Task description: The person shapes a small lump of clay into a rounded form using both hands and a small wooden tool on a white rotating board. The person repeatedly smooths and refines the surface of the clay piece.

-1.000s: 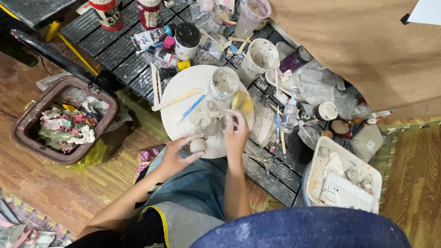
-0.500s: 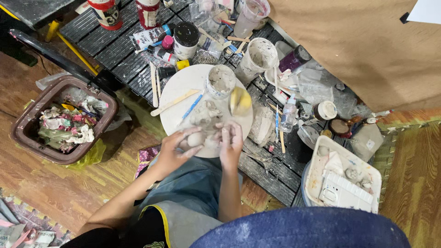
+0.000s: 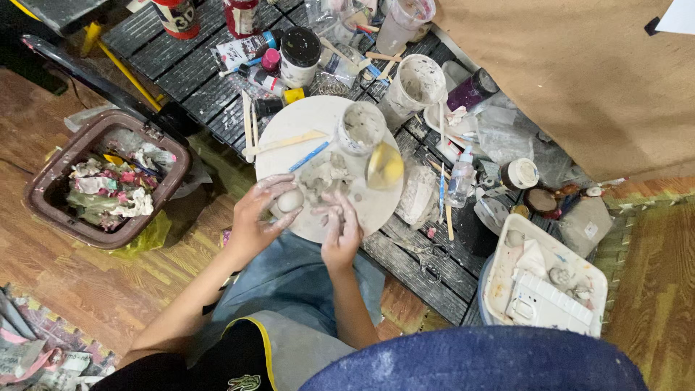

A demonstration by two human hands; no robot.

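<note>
My left hand (image 3: 259, 213) cups a small pale ball of clay (image 3: 290, 200) at the near edge of a round white board (image 3: 289, 123). Beside it, my right hand (image 3: 340, 228) has its fingers curled, pressing at the near rim of the board, touching wet clay. A lump of grey clay (image 3: 324, 174) lies in the middle of the board. A clay-smeared cup (image 3: 360, 128) and a yellow sponge (image 3: 385, 166) stand at the board's far right. A wooden stick (image 3: 286, 143) and a blue tool (image 3: 310, 156) lie across the board.
The board rests on a low black slatted table (image 3: 188, 69) crowded with paint bottles, jars and a white bucket (image 3: 417, 81). A brown bin of scraps (image 3: 101, 177) stands at left on the wooden floor. A white tub (image 3: 543, 282) of clay bits sits at right.
My right hand drew back from the cup toward the board's near edge. My left hand lifted the small clay ball and now cups it.
</note>
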